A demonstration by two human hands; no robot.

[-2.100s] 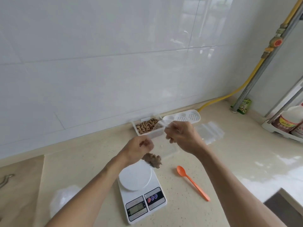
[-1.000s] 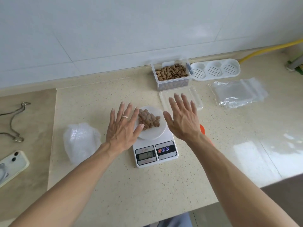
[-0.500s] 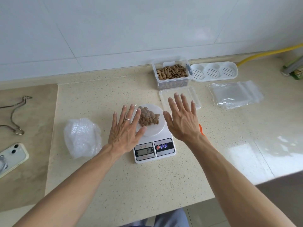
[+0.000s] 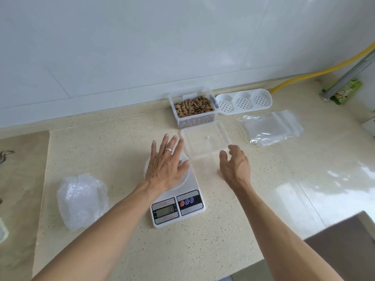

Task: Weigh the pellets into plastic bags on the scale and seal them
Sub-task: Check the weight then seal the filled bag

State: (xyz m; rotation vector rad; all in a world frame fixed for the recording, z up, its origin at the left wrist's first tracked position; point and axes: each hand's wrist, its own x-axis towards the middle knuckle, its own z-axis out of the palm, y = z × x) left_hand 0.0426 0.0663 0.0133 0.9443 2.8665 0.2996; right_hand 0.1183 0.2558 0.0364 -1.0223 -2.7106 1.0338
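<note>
nearest on the speckled beige tabletop (image 4: 223, 236) stands the white digital kitchen scale (image 4: 177, 205), its grey display and three coloured buttons facing the viewer. to its left a crumpled piece of clear bubble wrap (image 4: 82, 200) is seen. the left hand (image 4: 166, 165), a ring on one finger, is laid flat with straight, spread fingers over the round weighing plate of the scale, so that whatever lies on the plate is hidden. the right hand (image 4: 236, 164) is held just right of the scale, its fingers relaxed and loosely bent, with nothing gripped; its fingertips lie at the near edge of the clear square plastic lid (image 4: 205, 138). further right a stack of clear zip plastic bags (image 4: 271, 128) is laid flat. behind the lid, against the white tiled wall, the clear plastic box of brown pellets (image 4: 193, 107) is set, and beside it a white perforated three-well tray (image 4: 243, 101) is placed. a yellow hose (image 4: 316, 74) is run along the far right corner.
</note>
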